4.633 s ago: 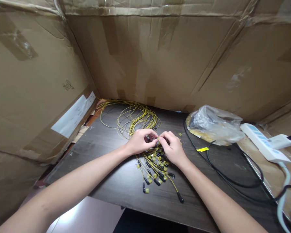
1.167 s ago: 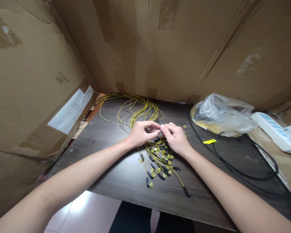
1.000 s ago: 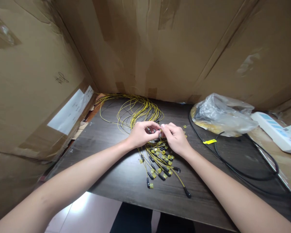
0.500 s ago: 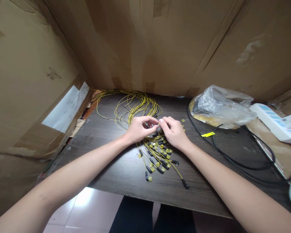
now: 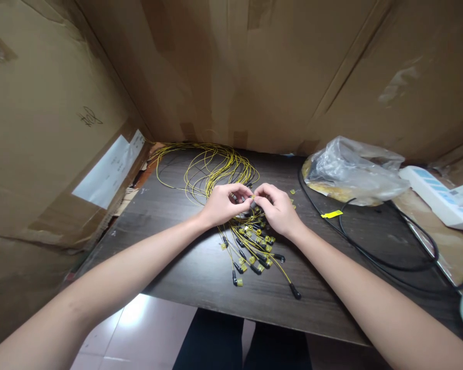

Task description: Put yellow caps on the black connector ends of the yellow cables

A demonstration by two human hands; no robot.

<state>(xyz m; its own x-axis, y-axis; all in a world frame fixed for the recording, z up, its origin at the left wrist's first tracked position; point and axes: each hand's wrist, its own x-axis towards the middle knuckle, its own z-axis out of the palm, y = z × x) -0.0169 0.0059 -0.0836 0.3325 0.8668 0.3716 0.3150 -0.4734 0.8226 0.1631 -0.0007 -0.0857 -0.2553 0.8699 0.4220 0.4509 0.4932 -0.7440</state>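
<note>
My left hand (image 5: 224, 205) and my right hand (image 5: 278, 209) meet fingertip to fingertip above a bundle of thin yellow cables (image 5: 226, 167). A small yellow cap (image 5: 253, 197) shows at the pinched tips of my right thumb and finger. My left thumb and forefinger close on a small connector end beside it, mostly hidden by the fingers. Below the hands, several black angled connectors (image 5: 295, 291) fan out on the cable ends. Clear yellow caps (image 5: 237, 282) sit on or beside many of them.
The dark wooden table (image 5: 177, 267) is walled by cardboard at the left and back. A clear plastic bag (image 5: 351, 169) lies at the right, near a white power strip (image 5: 435, 195). A black cable (image 5: 386, 264) with a yellow tag (image 5: 332, 214) loops in front. Loose yellow caps lie behind my right hand.
My right fingertips have shifted slightly, and the yellow cap between the hands shows more plainly. The whole view has moved a little; the cables on the table lie as before.
</note>
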